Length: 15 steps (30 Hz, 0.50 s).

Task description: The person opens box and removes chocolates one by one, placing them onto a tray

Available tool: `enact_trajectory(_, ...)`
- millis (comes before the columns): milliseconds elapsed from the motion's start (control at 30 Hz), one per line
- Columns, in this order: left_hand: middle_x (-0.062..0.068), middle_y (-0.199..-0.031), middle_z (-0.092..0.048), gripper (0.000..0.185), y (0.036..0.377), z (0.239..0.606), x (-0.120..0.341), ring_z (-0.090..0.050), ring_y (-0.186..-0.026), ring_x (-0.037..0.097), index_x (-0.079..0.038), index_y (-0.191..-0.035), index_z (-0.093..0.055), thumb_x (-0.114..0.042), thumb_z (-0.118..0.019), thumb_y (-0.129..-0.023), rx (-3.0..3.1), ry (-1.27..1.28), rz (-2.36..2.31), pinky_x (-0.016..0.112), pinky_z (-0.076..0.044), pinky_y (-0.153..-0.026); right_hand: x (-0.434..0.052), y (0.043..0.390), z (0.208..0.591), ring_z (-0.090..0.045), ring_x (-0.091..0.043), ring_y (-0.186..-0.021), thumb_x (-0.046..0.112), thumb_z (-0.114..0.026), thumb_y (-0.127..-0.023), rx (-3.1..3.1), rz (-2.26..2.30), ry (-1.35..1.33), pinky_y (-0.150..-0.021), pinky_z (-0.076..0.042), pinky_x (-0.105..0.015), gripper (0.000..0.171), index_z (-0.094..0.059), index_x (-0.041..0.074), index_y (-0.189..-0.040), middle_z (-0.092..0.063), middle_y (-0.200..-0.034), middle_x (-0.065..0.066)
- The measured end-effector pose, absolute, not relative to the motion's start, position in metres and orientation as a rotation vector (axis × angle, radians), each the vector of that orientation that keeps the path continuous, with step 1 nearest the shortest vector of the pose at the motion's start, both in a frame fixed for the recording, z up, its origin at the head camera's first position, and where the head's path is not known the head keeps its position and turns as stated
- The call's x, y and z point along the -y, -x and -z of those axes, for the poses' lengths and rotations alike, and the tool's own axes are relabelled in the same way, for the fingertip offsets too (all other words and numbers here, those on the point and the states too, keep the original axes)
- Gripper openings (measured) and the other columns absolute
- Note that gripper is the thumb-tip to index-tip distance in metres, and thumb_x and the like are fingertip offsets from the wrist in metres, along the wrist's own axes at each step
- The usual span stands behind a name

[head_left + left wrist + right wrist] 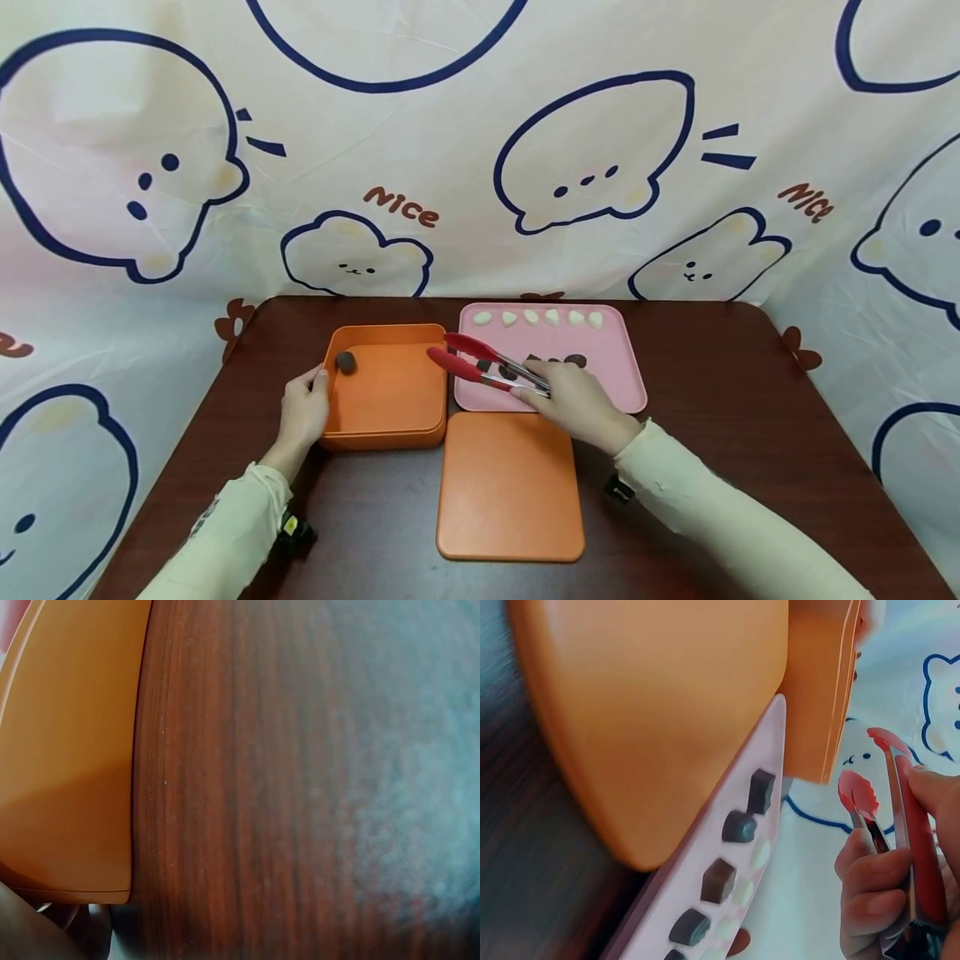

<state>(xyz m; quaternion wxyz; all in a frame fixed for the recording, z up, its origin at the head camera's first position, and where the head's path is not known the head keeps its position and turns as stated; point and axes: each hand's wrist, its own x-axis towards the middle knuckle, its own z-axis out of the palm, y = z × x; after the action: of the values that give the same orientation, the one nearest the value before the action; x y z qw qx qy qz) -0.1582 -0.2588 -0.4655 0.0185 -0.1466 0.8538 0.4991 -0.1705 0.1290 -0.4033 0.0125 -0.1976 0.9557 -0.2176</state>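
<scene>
My left hand [306, 410] grips the left side of an orange box [393, 392]. One dark brown chocolate [346, 362] lies in the box near its left wall. With my right hand [573, 400] I hold metal tongs with red tips [474, 346], whose arms stand apart. Nothing shows between the tips in the right wrist view. They are above the pink tray's left edge, beside the box. On the pink tray [624, 379] lies a back row of white pieces [531, 317]. Dark chocolates [718, 880] form a row in front, partly hidden by the tongs and hand in the head view.
A flat orange lid [510, 492] lies on the dark wooden table [375, 517], in front of the tray and box. Behind the table hangs a pale cloth [465, 167] with cartoon drawings. Box, tray and lid sit close together.
</scene>
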Motion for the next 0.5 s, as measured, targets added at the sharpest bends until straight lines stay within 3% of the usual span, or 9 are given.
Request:
enact_trajectory(267,0.017,-0.165,-0.028,0.056,0.158,0.466,0.26,-0.029,-0.152,0.038,-0.007,-0.159,-0.028,-0.036,-0.024,-0.112,-2.661,0.46,-1.563,0.057,-0.03,-0.121,-0.095,0.173,0.407,-0.052,-0.013,-0.06,0.047,-0.07,-0.094,-2.959,0.659,0.748,-0.053,-0.04,-0.029,0.042,-0.072,0.012,-0.118,-0.059,-0.069,0.004)
enact_trajectory(500,0.017,-0.165,-0.029,0.054,0.157,0.466,0.26,-0.033,-0.15,0.039,-0.012,-0.16,-0.027,-0.037,-0.024,-0.112,-2.652,0.461,-1.571,0.058,-0.032,-0.12,-0.067,0.175,0.41,-0.05,-0.012,-0.06,0.045,-0.069,-0.095,-2.919,0.654,0.8,-0.052,-0.039,-0.027,0.04,-0.072,0.012,-0.117,-0.054,-0.064,0.005)
